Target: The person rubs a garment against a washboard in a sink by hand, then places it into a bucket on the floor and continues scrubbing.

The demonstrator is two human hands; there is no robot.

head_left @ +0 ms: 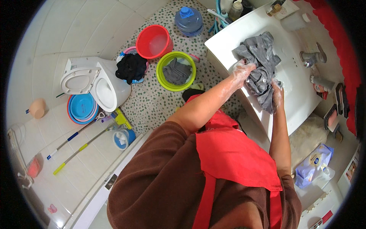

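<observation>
A wet grey garment [258,61] with white suds lies bunched over the front edge and basin of the white sink [300,106]. My left hand [243,71], covered in foam, grips its near left side. Lower on the right, my right hand [277,96] holds another fold, also soapy. Two light buttons show on the cloth between my hands. Part of the garment hangs toward the sink's front rim. The fingers of both hands are partly hidden in the fabric.
On the speckled floor stand a lime-green basin [160,80] with grey cloth, a red bucket [143,43] with cloudy liquid, a blue water jug [188,23] and black clothing [131,68]. A toilet [123,88] is at left. A metal faucet [313,58] and bottles edge the sink.
</observation>
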